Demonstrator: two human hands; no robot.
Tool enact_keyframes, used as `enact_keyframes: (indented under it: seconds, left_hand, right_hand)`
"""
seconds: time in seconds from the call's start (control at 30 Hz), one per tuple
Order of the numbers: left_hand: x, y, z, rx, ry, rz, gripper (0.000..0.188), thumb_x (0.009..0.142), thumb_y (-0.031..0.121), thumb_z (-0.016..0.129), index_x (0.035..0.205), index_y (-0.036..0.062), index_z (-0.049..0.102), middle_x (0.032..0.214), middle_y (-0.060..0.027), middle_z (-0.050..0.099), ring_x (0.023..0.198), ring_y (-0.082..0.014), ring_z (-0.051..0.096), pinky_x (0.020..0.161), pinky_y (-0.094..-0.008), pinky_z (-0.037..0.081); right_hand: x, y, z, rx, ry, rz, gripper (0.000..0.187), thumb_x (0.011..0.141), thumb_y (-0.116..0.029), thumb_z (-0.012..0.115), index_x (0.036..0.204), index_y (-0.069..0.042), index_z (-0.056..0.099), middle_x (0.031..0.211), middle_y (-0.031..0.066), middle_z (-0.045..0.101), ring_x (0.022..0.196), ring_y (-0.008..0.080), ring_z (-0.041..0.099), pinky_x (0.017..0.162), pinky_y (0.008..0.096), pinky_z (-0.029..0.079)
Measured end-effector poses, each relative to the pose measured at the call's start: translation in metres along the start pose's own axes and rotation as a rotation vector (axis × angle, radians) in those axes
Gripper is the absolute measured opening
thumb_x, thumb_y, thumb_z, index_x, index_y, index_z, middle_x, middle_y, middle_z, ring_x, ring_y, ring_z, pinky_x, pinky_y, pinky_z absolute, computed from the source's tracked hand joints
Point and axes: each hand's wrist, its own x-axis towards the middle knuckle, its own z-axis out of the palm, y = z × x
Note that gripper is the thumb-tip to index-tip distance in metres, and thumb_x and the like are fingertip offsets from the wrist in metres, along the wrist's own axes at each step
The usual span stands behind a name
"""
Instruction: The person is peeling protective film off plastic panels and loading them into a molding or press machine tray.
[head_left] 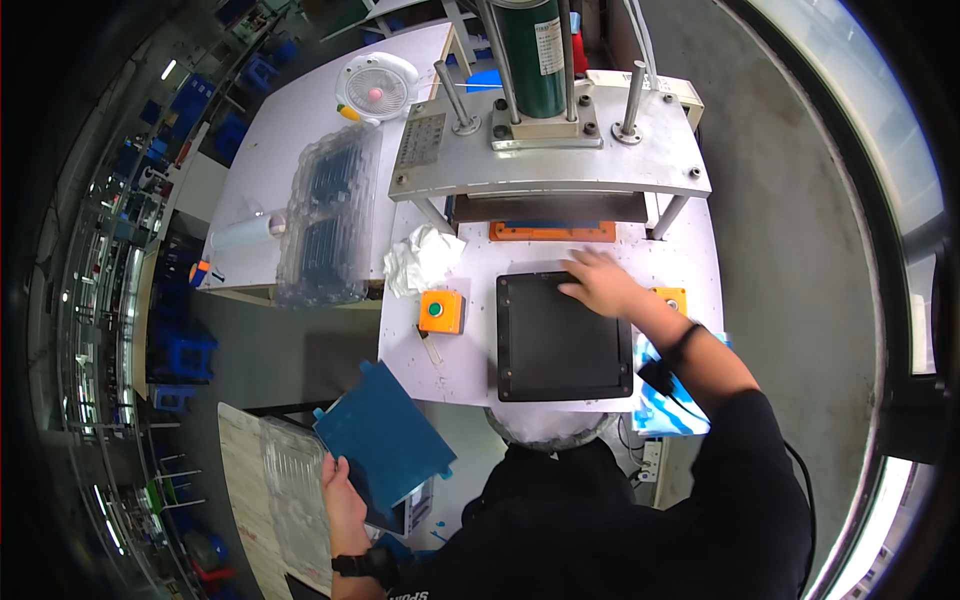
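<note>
lower left, left hand [343, 497] pinches flat blue tabbed sheet [385, 435]; centre, right hand [600, 286], spread, seemingly empty, tops square black tray [562, 350]: likely readying; alignment needed next.

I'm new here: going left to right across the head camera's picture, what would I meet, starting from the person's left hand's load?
Blue flat sheet held in the left hand → orange box with a round green button → black square framed plate → blue-and-white patterned flat item.
</note>
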Motion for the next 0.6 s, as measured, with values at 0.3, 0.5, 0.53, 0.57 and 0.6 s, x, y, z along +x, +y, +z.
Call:
enact_keyframes:
  seconds: [0.3,0.5,0.53,0.57,0.6]
  left_hand:
    - [-0.002,0.002,0.047,-0.143,0.013,0.044,0.031,0.096,0.003,0.046,0.127,0.0000,0.050,0.121,-0.0091,0.058,0.108,-0.0197,0.055,0.095,-0.0343,0.044]
    - [-0.057,0.020,0.077,-0.003,-0.011,0.307,0.029,0.096,0.005,0.049,0.124,-0.0016,0.050,0.112,-0.0067,0.062,0.101,-0.0130,0.057,0.092,-0.0277,0.044]
    - [-0.074,0.023,0.080,-0.001,-0.024,0.310,0.028,0.096,0.004,0.048,0.124,-0.0018,0.050,0.111,-0.0067,0.062,0.100,-0.0126,0.058,0.091,-0.0272,0.044]
    - [-0.087,0.025,0.078,0.002,-0.046,0.360,0.026,0.096,0.003,0.047,0.122,-0.0019,0.050,0.108,-0.0073,0.063,0.096,-0.0116,0.059,0.087,-0.0261,0.047]
    - [-0.104,0.027,0.073,-0.002,-0.011,0.365,0.026,0.096,0.003,0.047,0.122,-0.0019,0.050,0.108,-0.0073,0.063,0.096,-0.0116,0.059,0.087,-0.0261,0.047]
  right_hand:
    - [-0.098,0.071,0.019,-0.326,0.041,0.496,0.078,0.094,-0.056,0.036,0.146,0.001,0.024,0.154,0.0167,0.021,0.144,0.0360,0.012,0.115,0.0536,0.006]
    - [-0.103,0.027,-0.014,-0.198,0.300,0.146,0.074,0.089,-0.044,0.057,0.142,0.002,0.032,0.150,0.0238,0.026,0.140,0.0430,0.019,0.112,0.0564,0.012]
    - [-0.104,-0.014,-0.031,-0.114,0.358,0.017,0.073,0.087,-0.040,0.062,0.140,0.003,0.035,0.147,0.0259,0.029,0.138,0.0446,0.022,0.111,0.0555,0.016]
    - [-0.094,-0.057,-0.050,0.077,0.386,-0.132,0.067,0.084,-0.031,0.067,0.135,0.005,0.042,0.140,0.0276,0.039,0.133,0.0445,0.032,0.110,0.0508,0.024]
    - [-0.081,-0.100,-0.065,0.243,0.320,-0.300,0.061,0.083,-0.024,0.069,0.132,0.004,0.045,0.132,0.0275,0.048,0.127,0.0420,0.042,0.106,0.0453,0.033]
